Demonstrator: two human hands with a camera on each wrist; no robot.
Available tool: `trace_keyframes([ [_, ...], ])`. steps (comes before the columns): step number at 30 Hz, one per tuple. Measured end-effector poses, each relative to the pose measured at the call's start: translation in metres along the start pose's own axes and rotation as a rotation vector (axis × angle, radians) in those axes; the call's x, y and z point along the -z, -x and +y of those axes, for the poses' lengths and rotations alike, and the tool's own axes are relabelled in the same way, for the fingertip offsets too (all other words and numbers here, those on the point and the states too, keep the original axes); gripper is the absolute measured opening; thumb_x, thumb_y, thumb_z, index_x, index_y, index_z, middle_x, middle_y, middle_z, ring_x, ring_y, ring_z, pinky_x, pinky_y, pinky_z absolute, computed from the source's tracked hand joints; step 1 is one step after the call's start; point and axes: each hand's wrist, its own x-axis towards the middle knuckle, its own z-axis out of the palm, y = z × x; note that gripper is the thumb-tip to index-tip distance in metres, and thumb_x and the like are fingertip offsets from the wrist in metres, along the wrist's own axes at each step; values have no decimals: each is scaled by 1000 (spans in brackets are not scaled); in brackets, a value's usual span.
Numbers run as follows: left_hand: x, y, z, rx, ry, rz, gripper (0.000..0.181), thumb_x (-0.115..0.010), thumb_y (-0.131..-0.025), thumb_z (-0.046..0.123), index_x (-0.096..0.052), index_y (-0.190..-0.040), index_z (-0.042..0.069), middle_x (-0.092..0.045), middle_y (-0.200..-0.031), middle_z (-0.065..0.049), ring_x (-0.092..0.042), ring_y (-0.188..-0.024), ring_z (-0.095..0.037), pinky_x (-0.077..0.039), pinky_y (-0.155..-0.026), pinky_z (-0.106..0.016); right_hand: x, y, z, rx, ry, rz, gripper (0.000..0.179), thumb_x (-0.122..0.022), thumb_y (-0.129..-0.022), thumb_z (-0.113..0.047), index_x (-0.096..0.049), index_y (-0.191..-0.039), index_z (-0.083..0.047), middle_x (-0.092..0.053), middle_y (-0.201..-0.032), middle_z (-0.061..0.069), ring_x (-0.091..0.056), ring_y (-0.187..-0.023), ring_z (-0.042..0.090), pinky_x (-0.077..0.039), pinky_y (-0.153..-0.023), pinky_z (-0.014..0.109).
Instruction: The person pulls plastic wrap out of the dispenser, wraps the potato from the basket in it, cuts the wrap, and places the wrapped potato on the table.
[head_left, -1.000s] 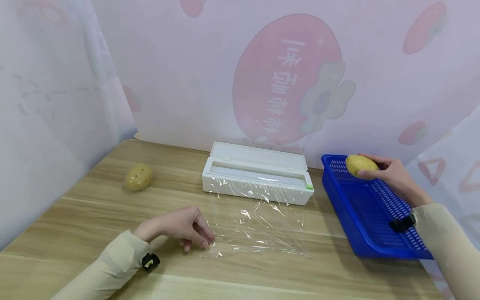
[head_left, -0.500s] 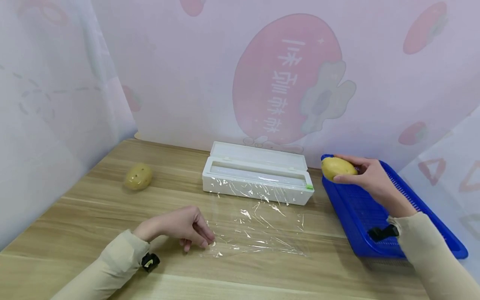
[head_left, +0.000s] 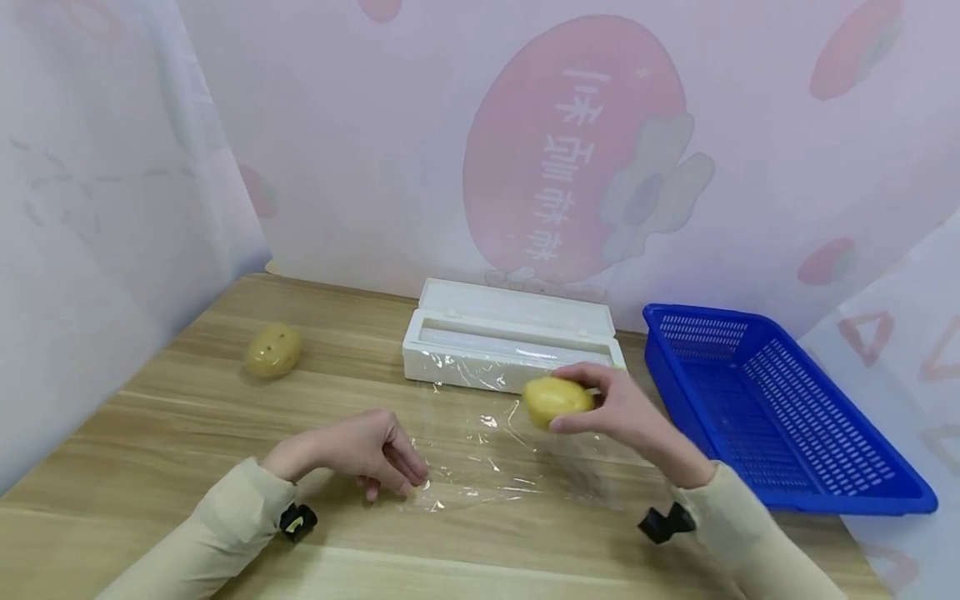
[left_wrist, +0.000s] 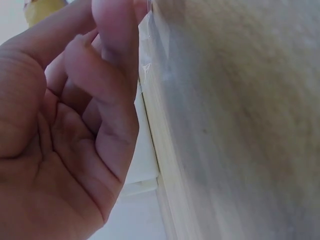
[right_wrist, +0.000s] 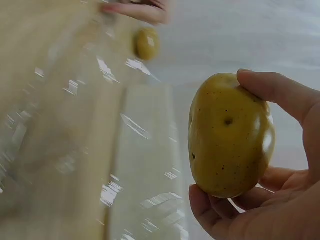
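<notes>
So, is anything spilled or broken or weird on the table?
Nothing looks spilled or broken. The only messy-looking bit is the clear plastic wrap: it's wrinkly in front of the white box, one corner pinched by the left hand. Thin film probably creases easily.

Speckled yellow potato (head_left: 557,402) held over clear film (head_left: 487,458); film creased, glossy.

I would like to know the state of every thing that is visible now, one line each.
White box: open, lid swung back
Clear film: wrinkled, drawn out over the box's front
Held potato: lifted above the film
Second potato: lying on the table
Blue basket: upright
Left hand: pinching the film
Right hand: gripping the held potato
</notes>
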Motion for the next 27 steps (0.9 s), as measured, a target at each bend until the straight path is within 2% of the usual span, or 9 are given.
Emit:
trace_keyframes([
  [5,0,1,0,11,-1,-6,21,-81,-79,6,-77,-99,11,-74,-92,-3,-63,-48,-19,-44,-40,-20,-39,-10,13,42,83,-119,65,-91,-68,-23,-64,-125,-8,-65,-111,5,-60,-94,24,-53,-77,36],
  [10,1,1,2,22,-5,-4,22,-82,-79,6,-77,-100,11,-74,-93,-2,-63,-49,-20,-44,-41,-20,-58,-12,22,65,148,-178,70,-92,-66,-28,-64,-126,-6,-66,-112,-1,-58,-97,21,-51,-80,35],
  [16,1,0,4,28,-13,-3,22,-81,-79,6,-77,-99,11,-74,-93,-2,-63,-49,-20,-44,-40,-20,-65,-12,27,81,167,-227,71,-91,-65,-30,-63,-126,-6,-65,-111,-5,-58,-98,19,-51,-83,35],
  [20,0,0,4,23,-4,-6,21,-81,-79,5,-77,-99,10,-74,-93,-3,-63,-48,-19,-42,-39,-18,-66,-9,30,99,168,-255,68,-92,-65,-31,-64,-124,-11,-64,-111,-6,-59,-96,17,-51,-82,35],
  [23,1,0,3,18,2,-9,21,-81,-80,6,-77,-100,9,-74,-92,-3,-62,-48,-19,-41,-39,-18,-66,-6,29,128,194,-274,66,-91,-65,-33,-64,-123,-15,-64,-111,-7,-59,-96,17,-51,-82,35],
  [27,1,0,3,-5,-23,-12,18,-79,-82,7,-76,-100,9,-74,-89,-3,-61,-47,-18,-41,-40,-19,-65,-4,32,172,227,-277,71,-91,-66,-38,-63,-125,-13,-62,-114,-7,-58,-100,16,-49,-85,36],
])
